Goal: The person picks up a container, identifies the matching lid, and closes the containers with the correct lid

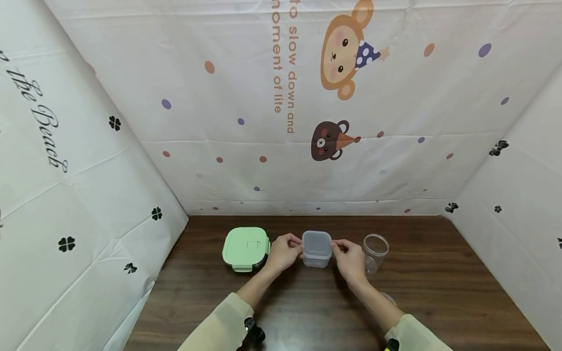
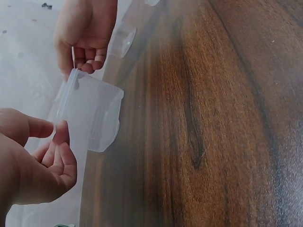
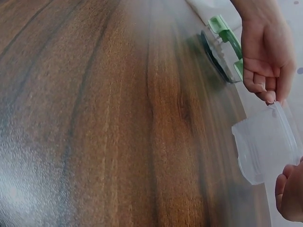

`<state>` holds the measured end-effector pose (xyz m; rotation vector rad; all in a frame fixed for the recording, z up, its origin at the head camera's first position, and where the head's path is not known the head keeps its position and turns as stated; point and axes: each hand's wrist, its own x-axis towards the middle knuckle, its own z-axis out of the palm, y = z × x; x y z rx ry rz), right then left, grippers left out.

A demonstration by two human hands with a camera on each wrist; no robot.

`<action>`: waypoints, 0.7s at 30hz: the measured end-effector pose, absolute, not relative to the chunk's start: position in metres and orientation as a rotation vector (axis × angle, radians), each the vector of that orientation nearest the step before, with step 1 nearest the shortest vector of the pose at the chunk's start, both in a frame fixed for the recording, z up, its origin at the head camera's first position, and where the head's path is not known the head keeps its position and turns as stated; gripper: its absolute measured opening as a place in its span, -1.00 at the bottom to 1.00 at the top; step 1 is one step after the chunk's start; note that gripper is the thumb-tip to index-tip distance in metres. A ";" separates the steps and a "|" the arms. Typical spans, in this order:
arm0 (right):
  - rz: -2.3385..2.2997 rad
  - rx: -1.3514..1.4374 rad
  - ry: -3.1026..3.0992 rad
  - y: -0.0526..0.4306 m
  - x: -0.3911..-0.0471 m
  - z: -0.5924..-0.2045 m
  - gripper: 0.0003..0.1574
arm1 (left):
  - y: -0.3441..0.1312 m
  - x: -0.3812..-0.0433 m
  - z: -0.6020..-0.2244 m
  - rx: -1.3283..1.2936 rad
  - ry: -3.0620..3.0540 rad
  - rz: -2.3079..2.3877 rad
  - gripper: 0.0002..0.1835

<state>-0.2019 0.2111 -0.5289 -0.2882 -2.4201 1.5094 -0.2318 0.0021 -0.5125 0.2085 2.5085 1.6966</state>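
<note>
Left hand (image 1: 284, 252) and right hand (image 1: 350, 261) pinch a translucent lidded container (image 1: 316, 249) on either side; I see a green-lidded lunch box (image 1: 244, 246) at its nine o'clock.

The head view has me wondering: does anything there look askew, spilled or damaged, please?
On the backdrop, the printed bear and lettering lie sideways, which looks odd. I see no spill on the table or damage to the clear container.
</note>
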 end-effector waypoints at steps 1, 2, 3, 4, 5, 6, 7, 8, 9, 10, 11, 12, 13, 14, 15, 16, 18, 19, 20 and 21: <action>1.511 -0.289 -2.418 0.211 -0.202 -0.529 -0.84 | 0.002 -0.231 -0.512 0.211 2.509 1.694 -0.93; 1.514 -0.290 -2.416 0.211 -0.202 -0.529 -0.84 | 0.002 -0.231 -0.513 0.213 2.511 1.690 -0.94; 1.514 -0.291 -2.415 0.211 -0.202 -0.530 -0.85 | 0.002 -0.231 -0.512 0.221 2.515 1.688 -0.94; 1.511 -0.290 -2.414 0.211 -0.203 -0.530 -0.85 | 0.002 -0.230 -0.512 0.223 2.520 1.680 -0.94; 1.508 -0.289 -2.414 0.211 -0.203 -0.530 -0.85 | 0.002 -0.230 -0.512 0.226 2.525 1.668 -0.94; 1.505 -0.288 -2.414 0.211 -0.203 -0.530 -0.86 | 0.002 -0.230 -0.512 0.233 2.536 1.655 -0.94; 1.496 -0.287 -2.416 0.211 -0.203 -0.531 -0.86 | 0.002 -0.230 -0.512 0.239 2.554 1.634 -0.93; 1.491 -0.284 -2.416 0.211 -0.203 -0.531 -0.87 | 0.002 -0.230 -0.512 0.249 2.576 1.610 -0.91; 1.485 -0.280 -2.414 0.212 -0.204 -0.531 -0.87 | 0.002 -0.230 -0.512 0.265 2.597 1.592 -0.87; 1.480 -0.273 -2.411 0.212 -0.204 -0.532 -0.87 | 0.002 -0.230 -0.513 0.279 2.615 1.574 -0.83; 1.475 -0.265 -2.409 0.212 -0.204 -0.532 -0.88 | 0.002 -0.231 -0.514 0.303 2.636 1.561 -0.78; 1.467 -0.254 -2.408 0.213 -0.204 -0.532 -0.87 | 0.001 -0.231 -0.515 0.336 2.660 1.551 -0.73; 1.457 -0.238 -2.407 0.213 -0.204 -0.533 -0.85 | 0.001 -0.232 -0.515 0.370 2.679 1.543 -0.68; 1.453 -0.220 -2.404 0.213 -0.204 -0.533 -0.83 | 0.000 -0.232 -0.517 0.411 2.693 1.542 -0.63; 1.441 -0.202 -2.405 0.214 -0.205 -0.533 -0.81 | -0.001 -0.232 -0.518 0.454 2.702 1.544 -0.59; 1.427 -0.183 -2.408 0.214 -0.205 -0.534 -0.78 | -0.002 -0.232 -0.518 0.490 2.714 1.540 -0.57; 1.400 -0.148 -2.419 0.214 -0.206 -0.535 -0.74 | -0.004 -0.231 -0.519 0.550 2.733 1.526 -0.54; 1.392 -0.132 -2.419 0.215 -0.206 -0.535 -0.73 | -0.005 -0.231 -0.519 0.572 2.736 1.519 -0.53; 1.386 -0.115 -2.421 0.215 -0.206 -0.536 -0.71 | -0.006 -0.231 -0.520 0.593 2.739 1.514 -0.53; 1.386 -0.098 -2.420 0.215 -0.206 -0.537 -0.70 | -0.006 -0.231 -0.520 0.607 2.737 1.507 -0.52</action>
